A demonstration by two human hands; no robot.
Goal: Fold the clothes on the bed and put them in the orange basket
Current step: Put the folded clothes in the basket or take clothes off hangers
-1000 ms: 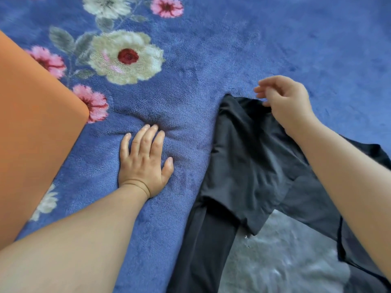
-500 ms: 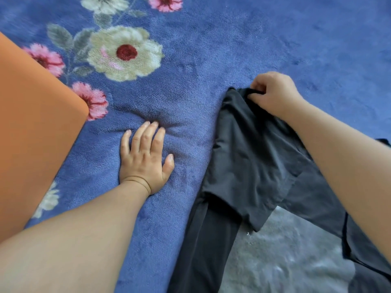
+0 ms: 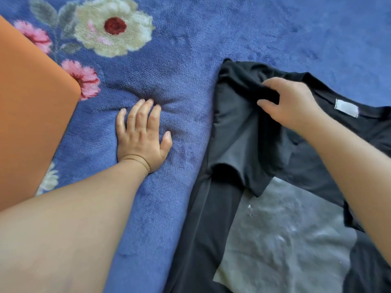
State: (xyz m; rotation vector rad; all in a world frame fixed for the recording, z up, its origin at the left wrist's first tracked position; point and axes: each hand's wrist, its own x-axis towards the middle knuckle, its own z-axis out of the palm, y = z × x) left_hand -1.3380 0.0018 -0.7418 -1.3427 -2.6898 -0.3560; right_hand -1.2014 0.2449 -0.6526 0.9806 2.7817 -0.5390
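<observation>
One white sewn-in label (image 3: 346, 107) shows at the neckline of the black T-shirt (image 3: 243, 132); it is blank as far as can be read, no brand or writing visible. The shirt lies on the bed, right of centre, its near part bearing a large grey print (image 3: 281, 231) with a cracked, mottled surface. No legible text in the print.

Right hand (image 3: 289, 104): fingers and thumb curled, pinching a bunched fold of the black fabric near the shoulder, lifting it slightly off the rest of the shirt. The right forearm crosses over the shirt's right side and hides part of it.

Left hand (image 3: 141, 136): flat, fingers straight and together, palm pressing into the blanket (image 3: 232, 28); the pile dimples and creases around the fingertips. It holds nothing and lies just left of the shirt's edge, apart from it.

Orange basket (image 3: 31, 115): at the left edge, smooth matte wall with a rounded corner; only the outside shows, contents cannot be told. Left forearm passes close beside it.

Blanket: blue plush fleece, soft nap, printed with one cream flower (image 3: 114, 26), pink flowers and grey-green leaves, upper left.

Shirt fabric: thin, smooth knit, softly draped.
</observation>
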